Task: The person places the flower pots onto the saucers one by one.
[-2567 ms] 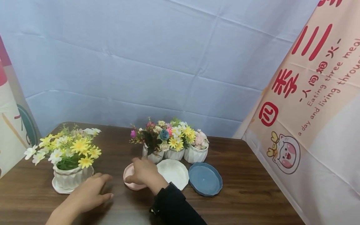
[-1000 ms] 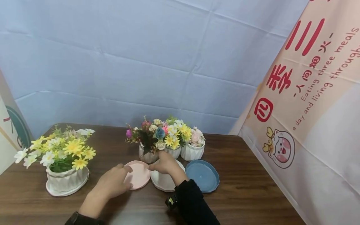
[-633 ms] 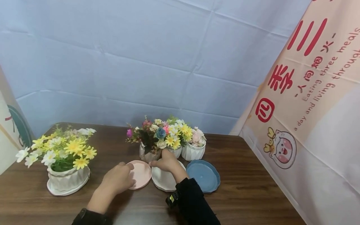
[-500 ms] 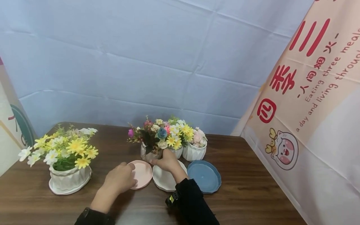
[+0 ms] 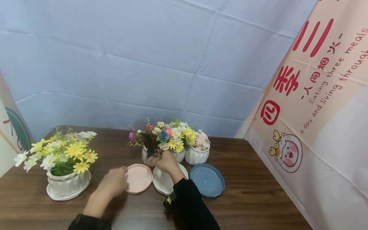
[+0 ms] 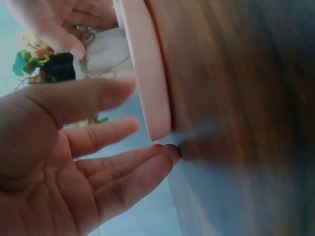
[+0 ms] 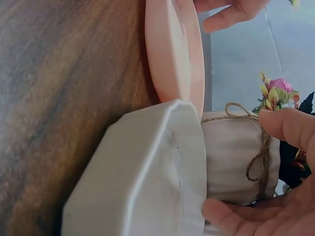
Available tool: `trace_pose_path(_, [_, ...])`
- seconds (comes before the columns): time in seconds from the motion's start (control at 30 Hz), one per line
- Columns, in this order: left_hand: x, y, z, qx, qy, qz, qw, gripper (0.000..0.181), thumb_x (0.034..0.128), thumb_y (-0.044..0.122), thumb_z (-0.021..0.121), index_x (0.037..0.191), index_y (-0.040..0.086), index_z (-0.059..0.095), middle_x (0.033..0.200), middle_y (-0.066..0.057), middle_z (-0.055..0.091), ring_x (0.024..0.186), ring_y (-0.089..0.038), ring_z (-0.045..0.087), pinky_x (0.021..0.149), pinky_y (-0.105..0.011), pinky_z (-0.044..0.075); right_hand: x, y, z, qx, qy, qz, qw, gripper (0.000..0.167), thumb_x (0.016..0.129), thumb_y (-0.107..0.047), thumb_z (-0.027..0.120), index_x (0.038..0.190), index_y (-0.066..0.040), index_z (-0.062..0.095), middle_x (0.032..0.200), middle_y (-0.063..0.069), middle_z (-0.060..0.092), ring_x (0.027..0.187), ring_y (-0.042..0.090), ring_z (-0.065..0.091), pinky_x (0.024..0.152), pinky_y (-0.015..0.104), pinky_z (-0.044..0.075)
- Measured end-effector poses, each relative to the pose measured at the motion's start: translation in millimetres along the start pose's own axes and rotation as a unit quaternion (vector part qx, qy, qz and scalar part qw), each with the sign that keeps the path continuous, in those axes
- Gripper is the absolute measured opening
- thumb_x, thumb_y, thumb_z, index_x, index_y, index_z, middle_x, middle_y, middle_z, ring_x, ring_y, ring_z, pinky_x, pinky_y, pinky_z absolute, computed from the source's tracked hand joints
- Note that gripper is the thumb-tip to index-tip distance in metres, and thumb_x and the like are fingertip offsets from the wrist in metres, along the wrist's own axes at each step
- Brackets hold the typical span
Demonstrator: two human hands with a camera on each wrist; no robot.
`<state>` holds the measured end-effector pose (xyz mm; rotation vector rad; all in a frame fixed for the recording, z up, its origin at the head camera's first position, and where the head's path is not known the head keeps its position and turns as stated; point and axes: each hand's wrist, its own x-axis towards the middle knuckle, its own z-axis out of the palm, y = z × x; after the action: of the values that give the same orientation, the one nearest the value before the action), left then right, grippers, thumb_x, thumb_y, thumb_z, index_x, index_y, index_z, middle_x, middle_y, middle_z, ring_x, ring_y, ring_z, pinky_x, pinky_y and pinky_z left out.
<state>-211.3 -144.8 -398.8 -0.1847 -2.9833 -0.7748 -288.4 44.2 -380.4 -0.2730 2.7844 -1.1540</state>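
In the head view my right hand (image 5: 166, 161) holds the leftmost white flowerpot (image 5: 145, 155) of the back row, partly hiding it. The right wrist view shows thumb and fingers on opposite sides of this pot (image 7: 231, 160), which has a twine bow. Mixed flowers (image 5: 156, 139) stand in it. By the left rim of the pink saucer (image 5: 140, 178) is my left hand (image 5: 113, 182), fingers loosely bent and thumb apart from them. Up close, its fingertips lie around the saucer's edge (image 6: 150, 83) without a clear pinch. A white saucer (image 5: 162, 182) lies under my right forearm.
A blue saucer (image 5: 207, 180) lies to the right of the white one. Behind stand two more white pots, one with yellow daisies (image 5: 178, 143), one with pink roses (image 5: 197, 156). At left, a larger daisy pot (image 5: 67, 183) stands on its own white saucer.
My right hand has moved from the pink saucer to the leftmost back pot. My left hand has shifted right from beside the daisy pot to the pink saucer's edge, then slightly back left.
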Motion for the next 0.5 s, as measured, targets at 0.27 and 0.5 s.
trace_pose_path(0.27, [0.5,-0.5,-4.0,-0.02,0.006,-0.049,0.9986,0.035,0.0587,-0.003,0.075,0.086,-0.008,0.055,0.077,-0.02,0.059,0.074,-0.035,0.059,0.064,-0.047,0.049,3.0,-2.4,3.3,0.022,0.024,0.008,0.9994,0.062,0.081,-0.026,0.07,0.132,0.0,0.046,0.124,0.021,0.052,0.113,0.036,0.05,0.083,0.044,0.046])
trace_pose_path(0.5, [3.4,-3.8,-7.8,-0.027,-0.022,-0.081,0.9961,0.038,0.0546,0.002,0.077,0.083,-0.011,0.056,0.075,-0.019,0.058,0.071,-0.032,0.057,0.063,-0.046,0.049,4.3,-3.5,5.7,0.026,0.034,-0.015,0.999,0.06,0.081,-0.02,0.069,0.134,-0.004,0.046,0.12,0.019,0.055,0.104,0.03,0.054,0.07,0.037,0.045])
